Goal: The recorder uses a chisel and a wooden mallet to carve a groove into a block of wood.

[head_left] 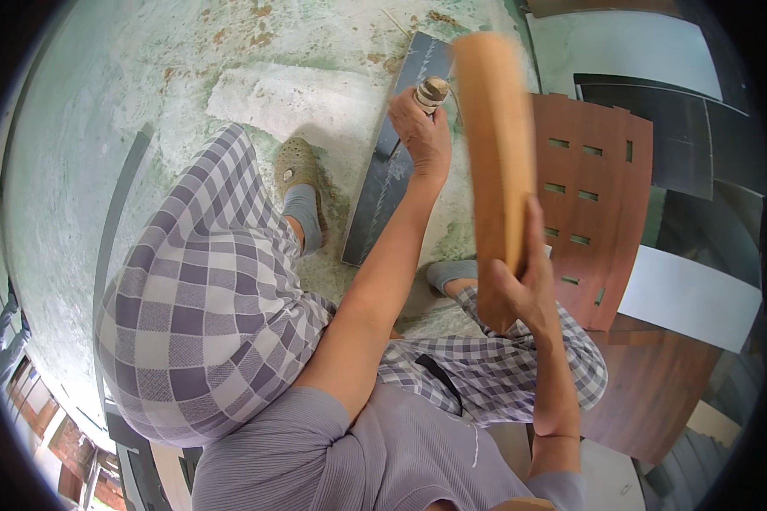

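Observation:
My left hand [422, 140] is wrapped round an upright chisel [432, 92]; its worn wooden butt with a pale band sticks out above my fist, while the blade is hidden below. Under that hand lies a long, narrow dark grey board [369, 217] on the floor, with a rough pale line running along its length. My right hand [524, 294] grips the narrow lower end of a thick wooden club [494, 145], thumb and fingers closed about it. The club is raised, its wide end to the right of the chisel and apart from it, slightly blurred by motion.
To the right lies a reddish-brown panel [609, 204] with several rectangular slots. Around it are a white board [690, 298], a brown wood board [656, 383] and dark panels [686, 140]. My slippered foot [296, 166] stands left of the grey board. A dark strip [115, 230] lies farther left.

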Action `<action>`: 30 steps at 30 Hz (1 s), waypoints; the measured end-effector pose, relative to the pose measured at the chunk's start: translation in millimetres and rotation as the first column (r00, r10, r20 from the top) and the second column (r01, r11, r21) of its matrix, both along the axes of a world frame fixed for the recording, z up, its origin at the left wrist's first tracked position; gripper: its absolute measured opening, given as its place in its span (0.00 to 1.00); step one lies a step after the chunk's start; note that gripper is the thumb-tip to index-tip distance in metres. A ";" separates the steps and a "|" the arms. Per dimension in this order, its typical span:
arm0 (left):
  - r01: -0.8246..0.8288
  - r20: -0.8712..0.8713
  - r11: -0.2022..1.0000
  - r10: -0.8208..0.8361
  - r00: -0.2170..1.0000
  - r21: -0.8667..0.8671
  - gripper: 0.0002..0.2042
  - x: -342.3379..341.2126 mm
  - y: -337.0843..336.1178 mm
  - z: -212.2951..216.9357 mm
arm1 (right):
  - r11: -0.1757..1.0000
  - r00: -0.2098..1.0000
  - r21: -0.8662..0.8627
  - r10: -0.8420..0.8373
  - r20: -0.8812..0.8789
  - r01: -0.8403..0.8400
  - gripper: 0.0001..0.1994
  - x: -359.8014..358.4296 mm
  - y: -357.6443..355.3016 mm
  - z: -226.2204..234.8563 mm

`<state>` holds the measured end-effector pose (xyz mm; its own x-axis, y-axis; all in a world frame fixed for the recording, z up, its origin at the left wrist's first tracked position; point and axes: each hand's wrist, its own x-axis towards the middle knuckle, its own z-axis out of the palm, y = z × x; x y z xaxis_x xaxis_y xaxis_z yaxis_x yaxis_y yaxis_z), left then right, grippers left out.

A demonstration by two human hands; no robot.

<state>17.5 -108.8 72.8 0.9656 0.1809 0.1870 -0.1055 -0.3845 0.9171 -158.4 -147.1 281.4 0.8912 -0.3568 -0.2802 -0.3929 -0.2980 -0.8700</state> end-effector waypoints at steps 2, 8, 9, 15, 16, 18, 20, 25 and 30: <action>0.139 -0.150 0.964 -0.176 0.973 -0.228 0.19 9.7 11.9 -19.7 | 0.959 0.930 -0.130 0.202 -0.308 -0.251 0.43 9.3 2.7 -3.6; -0.067 0.089 0.997 0.063 0.994 0.044 0.20 -5.4 -5.1 3.9 | 0.995 0.999 -0.096 0.005 -0.034 -0.009 0.42 4.3 -1.1 8.3; -0.087 0.079 0.996 0.085 0.993 0.023 0.21 -4.6 -2.4 4.3 | 0.993 0.999 -0.108 -0.037 0.036 0.041 0.42 4.7 -0.5 10.3; -0.085 0.074 0.996 0.086 0.994 -0.014 0.20 -4.8 0.6 6.4 | 0.982 0.942 -0.077 0.143 -0.304 -0.174 0.40 9.3 -3.5 1.7; -0.066 0.040 0.997 0.068 0.997 -0.050 0.20 -5.5 1.6 8.6 | 0.981 0.942 -0.075 0.146 -0.303 -0.176 0.40 7.5 -2.3 -0.3; -0.078 0.107 0.997 0.080 0.991 -0.024 0.20 -1.7 1.9 7.5 | 0.980 0.953 -0.135 0.103 -0.285 -0.146 0.40 1.9 0.2 -5.7; -0.037 0.123 0.999 0.035 0.992 0.016 0.21 -0.5 1.8 5.0 | 0.996 0.963 -0.033 0.069 -0.262 -0.080 0.40 2.6 -3.6 -1.9; 0.090 0.053 0.993 -0.086 0.995 -0.071 0.22 -1.9 3.2 5.2 | 0.987 0.989 -0.157 0.008 -0.147 -0.032 0.41 5.9 -11.6 1.6; 0.192 0.023 0.965 -0.191 0.981 -0.180 0.24 -2.3 3.9 1.8 | 0.983 0.990 -0.181 -0.024 -0.138 -0.002 0.41 1.0 -17.4 -1.9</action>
